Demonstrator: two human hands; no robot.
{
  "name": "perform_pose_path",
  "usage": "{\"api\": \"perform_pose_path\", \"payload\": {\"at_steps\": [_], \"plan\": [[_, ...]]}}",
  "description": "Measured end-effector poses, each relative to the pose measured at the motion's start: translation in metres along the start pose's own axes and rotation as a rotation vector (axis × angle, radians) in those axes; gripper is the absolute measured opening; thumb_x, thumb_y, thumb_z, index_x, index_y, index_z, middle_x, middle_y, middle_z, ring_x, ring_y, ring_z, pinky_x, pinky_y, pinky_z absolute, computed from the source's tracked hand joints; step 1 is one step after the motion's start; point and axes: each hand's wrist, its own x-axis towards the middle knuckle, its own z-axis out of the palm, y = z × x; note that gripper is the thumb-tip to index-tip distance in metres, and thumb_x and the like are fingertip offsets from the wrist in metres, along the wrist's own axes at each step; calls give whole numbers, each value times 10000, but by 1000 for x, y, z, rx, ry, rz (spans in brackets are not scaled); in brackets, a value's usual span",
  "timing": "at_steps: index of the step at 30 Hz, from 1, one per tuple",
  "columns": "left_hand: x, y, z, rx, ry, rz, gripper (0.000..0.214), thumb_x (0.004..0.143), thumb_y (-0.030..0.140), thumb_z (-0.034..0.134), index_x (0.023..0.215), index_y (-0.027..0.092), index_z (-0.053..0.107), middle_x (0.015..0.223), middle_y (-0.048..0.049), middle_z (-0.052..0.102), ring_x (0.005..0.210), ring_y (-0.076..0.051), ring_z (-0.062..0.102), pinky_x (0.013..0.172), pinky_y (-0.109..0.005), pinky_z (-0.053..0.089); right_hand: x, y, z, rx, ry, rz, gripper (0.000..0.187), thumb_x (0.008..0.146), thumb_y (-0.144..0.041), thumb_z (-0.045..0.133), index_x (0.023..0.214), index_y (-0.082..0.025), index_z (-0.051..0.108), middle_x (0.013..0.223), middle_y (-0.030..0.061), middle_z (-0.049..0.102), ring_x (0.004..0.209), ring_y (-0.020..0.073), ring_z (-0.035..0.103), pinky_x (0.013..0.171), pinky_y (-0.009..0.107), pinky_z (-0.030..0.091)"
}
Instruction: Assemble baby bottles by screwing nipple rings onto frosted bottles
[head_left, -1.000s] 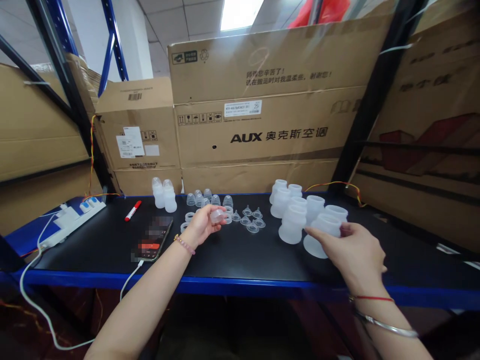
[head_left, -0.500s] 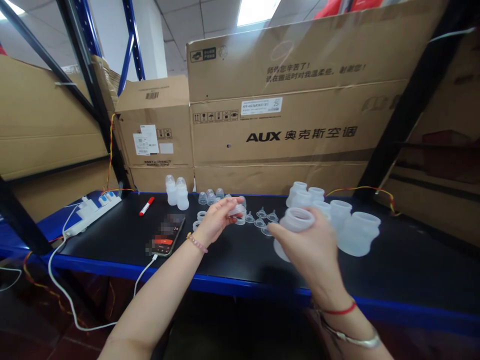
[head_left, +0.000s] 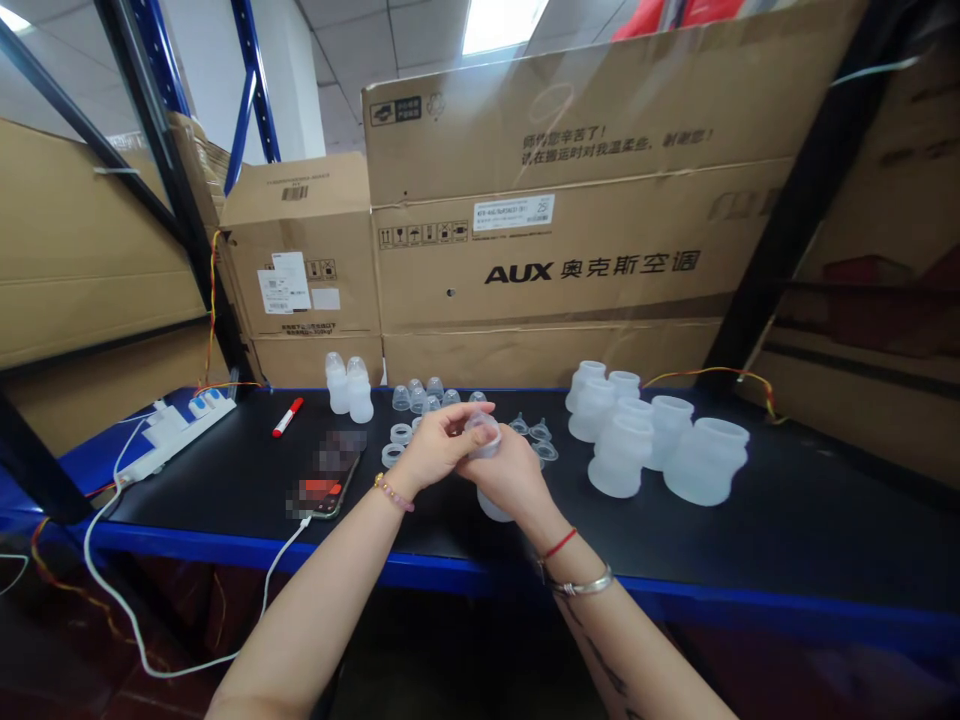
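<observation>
The clear bottle body [head_left: 493, 506] is in your right hand [head_left: 512, 472], low over the black shelf top [head_left: 750, 540], near its front edge. I cannot tell if the bottom rests on the shelf or hangs just above it. Your fingers are closed around the upper part, so only the rounded bottom shows under the hand. The long axis stands nearly upright, with the mouth looking up and a little to the left, toward your other hand.

At that mouth there is a small clear piece [head_left: 484, 430]. Your left hand [head_left: 439, 452] pinches it between the thumb and the fingertips. The piece lies directly above the bottle, on the same axis. The fingers cover the joint, so I cannot say if it already touches the rim. The two hands touch each other there.

Just behind the hands, some flat nipples [head_left: 538, 437] lie on the shelf. On the left side are a few rings [head_left: 398, 436], nearer to your left hand, and behind them are small domed caps [head_left: 427, 396] and two small closed bottles [head_left: 349, 386]. On the right stand more bottle bodies [head_left: 626, 455] in a group, nearer to your right hand. Farther left you see a phone [head_left: 330, 478], a red marker [head_left: 287, 417] and a white power strip [head_left: 180, 425]. Cardboard boxes [head_left: 570, 270] close the back.
</observation>
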Motion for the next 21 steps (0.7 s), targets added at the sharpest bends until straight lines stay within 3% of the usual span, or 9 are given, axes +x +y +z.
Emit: {"api": "perform_pose_path", "payload": {"at_steps": [7, 11, 16, 21], "plan": [[-2, 7, -1, 169, 12, 58, 426, 773, 363, 722, 1155, 177, 695, 1167, -99, 675, 1061, -232, 611, 931, -312, 471, -2, 18, 10, 123, 193, -24, 262, 589, -362, 648, 774, -181, 605, 723, 42, 666, 618, 190, 590, 517, 257, 387], [-3, 8, -1, 174, 3, 25, 435, 771, 361, 723, 1162, 175, 690, 1149, -96, 688, 1000, -228, 630, 923, -328, 471, -2, 21, 7, 102, 128, -66, 184, 638, -352, 629, 717, -188, 606, 687, 40, 662, 622, 195, 599, 534, 269, 394], [-4, 8, 2, 227, 10, 51, 424, 767, 323, 727, 1168, 191, 686, 1152, -85, 690, 987, -219, 626, 899, -309, 469, -2, 22, 6, -39, 170, 40, 284, 629, -398, 670, 812, -190, 608, 773, 66, 682, 684, 220, 623, 559, 273, 384], [-3, 8, 3, 247, 15, 83, 385, 798, 310, 692, 1163, 187, 680, 1171, -88, 681, 1030, -218, 612, 920, -304, 453, 6, 25, 13, 97, 116, 35, 331, 617, -348, 679, 907, -191, 648, 837, 61, 705, 735, 216, 648, 606, 261, 424]]}}
